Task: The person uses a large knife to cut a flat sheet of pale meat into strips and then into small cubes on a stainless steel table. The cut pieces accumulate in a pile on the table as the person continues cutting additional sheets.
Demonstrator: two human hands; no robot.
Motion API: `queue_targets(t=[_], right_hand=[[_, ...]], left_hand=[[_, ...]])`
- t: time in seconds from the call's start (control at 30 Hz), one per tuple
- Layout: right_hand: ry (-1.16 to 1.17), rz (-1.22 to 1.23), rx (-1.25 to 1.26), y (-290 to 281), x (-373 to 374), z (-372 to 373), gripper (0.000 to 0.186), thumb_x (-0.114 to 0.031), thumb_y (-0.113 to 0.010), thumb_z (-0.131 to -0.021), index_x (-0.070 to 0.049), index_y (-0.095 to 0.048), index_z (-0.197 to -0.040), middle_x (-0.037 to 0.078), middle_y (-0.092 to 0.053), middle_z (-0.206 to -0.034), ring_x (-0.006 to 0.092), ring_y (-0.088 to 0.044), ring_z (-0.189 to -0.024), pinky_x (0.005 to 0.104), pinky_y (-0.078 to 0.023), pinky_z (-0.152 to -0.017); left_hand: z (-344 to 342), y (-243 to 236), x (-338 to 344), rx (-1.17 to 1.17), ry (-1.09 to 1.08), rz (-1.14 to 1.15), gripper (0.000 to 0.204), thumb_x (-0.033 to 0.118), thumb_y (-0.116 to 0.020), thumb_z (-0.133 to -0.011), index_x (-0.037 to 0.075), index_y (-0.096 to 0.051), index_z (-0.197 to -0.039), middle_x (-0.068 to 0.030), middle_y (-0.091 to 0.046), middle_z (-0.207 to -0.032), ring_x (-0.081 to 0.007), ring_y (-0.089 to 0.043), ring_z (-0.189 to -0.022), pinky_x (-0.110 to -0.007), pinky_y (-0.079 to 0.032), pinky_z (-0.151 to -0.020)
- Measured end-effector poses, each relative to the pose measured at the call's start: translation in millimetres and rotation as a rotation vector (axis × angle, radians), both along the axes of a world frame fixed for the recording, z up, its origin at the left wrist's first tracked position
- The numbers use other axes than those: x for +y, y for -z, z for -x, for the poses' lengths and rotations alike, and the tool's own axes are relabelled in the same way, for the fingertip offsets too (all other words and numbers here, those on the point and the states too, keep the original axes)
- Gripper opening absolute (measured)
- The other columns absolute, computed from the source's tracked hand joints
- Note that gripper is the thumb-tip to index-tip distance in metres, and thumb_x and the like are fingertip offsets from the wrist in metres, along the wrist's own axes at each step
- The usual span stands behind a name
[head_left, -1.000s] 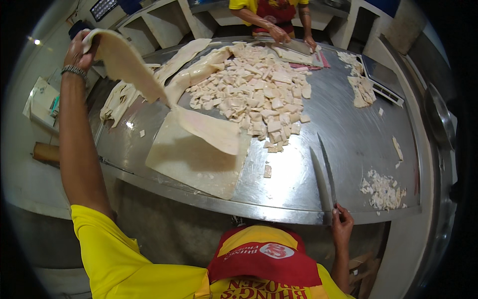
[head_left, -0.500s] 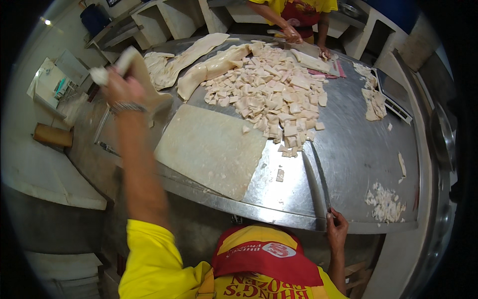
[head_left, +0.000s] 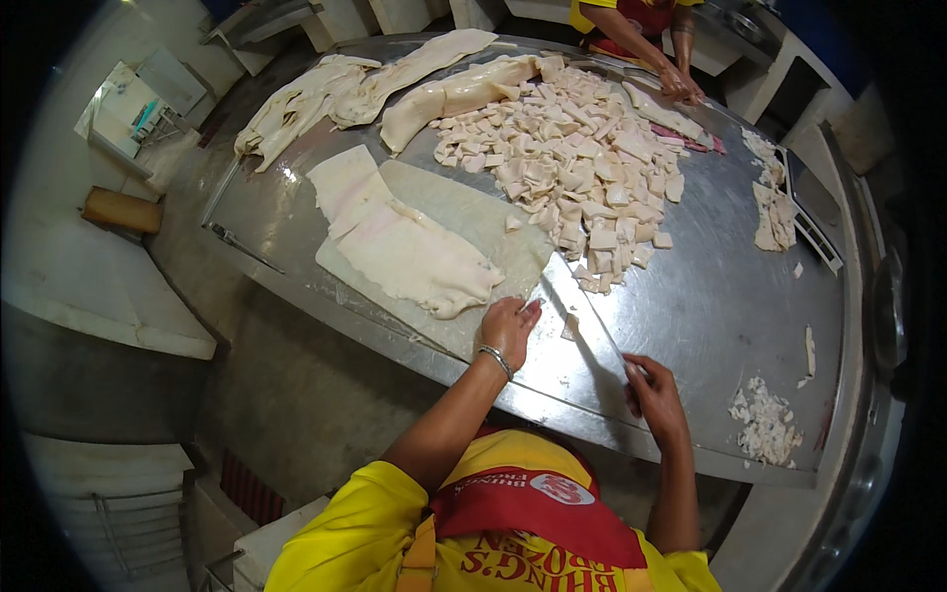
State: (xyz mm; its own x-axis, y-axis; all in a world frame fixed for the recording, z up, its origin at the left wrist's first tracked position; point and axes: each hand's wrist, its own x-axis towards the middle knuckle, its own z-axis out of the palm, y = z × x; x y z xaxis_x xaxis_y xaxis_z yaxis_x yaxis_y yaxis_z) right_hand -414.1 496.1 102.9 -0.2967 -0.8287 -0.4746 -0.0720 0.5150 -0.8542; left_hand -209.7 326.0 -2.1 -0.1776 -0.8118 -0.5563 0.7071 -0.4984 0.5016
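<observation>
A broad pale slab of animal skin (head_left: 409,247) lies flat across the whitish cutting board (head_left: 473,209), its upper left end hanging past the board's edge. My left hand (head_left: 508,331), with a bracelet at the wrist, is just beside the slab's lower right end, fingers apart and holding nothing. In my right hand (head_left: 653,393) is the handle of a long knife (head_left: 596,318); its blade points up and left toward the board's right corner. A small loose piece (head_left: 570,327) of skin sits on the steel table close to the blade.
Beyond the board rises a large pile of cut skin pieces (head_left: 582,168). More whole slabs (head_left: 404,74) lie at the far left of the steel table (head_left: 710,326). White scraps (head_left: 765,422) and a scale (head_left: 814,212) are on the right. A co-worker's hands (head_left: 681,87) work at the far edge.
My left hand has come down from the far left to the board, and the slab it held now lies there, released. The knife has swung leftward toward the board.
</observation>
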Motion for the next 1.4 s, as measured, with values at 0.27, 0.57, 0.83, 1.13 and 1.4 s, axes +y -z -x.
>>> queue_targets(t=[0.27, 0.57, 0.83, 1.13, 1.4], right_hand=[[-0.138, -0.072, -0.09, 12.6, -80.6, -5.9, 0.036, -0.033, -0.057, -0.105, -0.003, -0.063, -0.125, 0.0, -0.053, -0.07, 0.0074, -0.048, -0.058, 0.0248, -0.039, -0.05], [-0.137, 0.113, 0.176, 29.9, -20.9, -40.1, 0.035, -0.029, -0.068, -0.099, -0.005, -0.072, -0.123, 0.01, -0.075, -0.091, 0.0124, -0.06, -0.079, 0.0308, -0.05, -0.074], [-0.184, 0.144, 0.433, 48.9, -7.3, -85.1, 0.033, -0.028, -0.069, -0.097, -0.009, -0.073, -0.122, 0.023, -0.074, -0.098, 0.0332, -0.073, -0.087, 0.0392, -0.056, -0.078], [-0.111, 0.159, 0.517, 37.6, -13.3, -115.3, 0.032, -0.025, -0.069, -0.096, -0.01, -0.072, -0.124, 0.022, -0.071, -0.081, 0.0335, -0.07, -0.073, 0.0428, -0.055, -0.069], [-0.127, 0.155, 0.716, 55.2, -39.0, -144.0, 0.032, -0.023, -0.069, -0.096, -0.011, -0.071, -0.125, 0.02, -0.067, -0.075, 0.0326, -0.065, -0.064, 0.0441, -0.053, -0.061]], left_hand=[[-84.0, -12.1, -12.1, -1.9, 0.149, 1.233, 0.039, 0.01, -0.07, -0.08, 0.006, -0.059, -0.118, -0.016, -0.061, -0.116, -0.0347, -0.057, -0.109, -0.047, -0.044, -0.097], [-117.8, -13.3, -4.1, -1.695, 0.532, 1.202, 0.029, 0.013, -0.066, -0.085, 0.006, -0.066, -0.113, -0.0172, -0.066, -0.115, -0.0371, -0.056, -0.114, -0.047, -0.043, -0.099], [-109.9, 4.1, -50.8, -1.573, 0.339, 1.309, 0.024, 0.001, -0.065, -0.086, -0.002, -0.069, -0.109, -0.0211, -0.067, -0.118, -0.0399, -0.058, -0.114, -0.047, -0.047, -0.1], [-112.7, 9.6, -57.7, -1.455, 0.333, 1.353, 0.019, 0.002, -0.068, -0.084, 0.0, -0.072, -0.103, -0.0148, -0.069, -0.111, -0.0362, -0.06, -0.109, -0.045, -0.048, -0.097], [-114.2, 10.7, -58.4, -1.446, 0.328, 1.376, 0.019, 0.002, -0.07, -0.083, 0.0, -0.073, -0.102, -0.016, -0.069, -0.112, -0.0359, -0.059, -0.11, -0.045, -0.048, -0.097]])
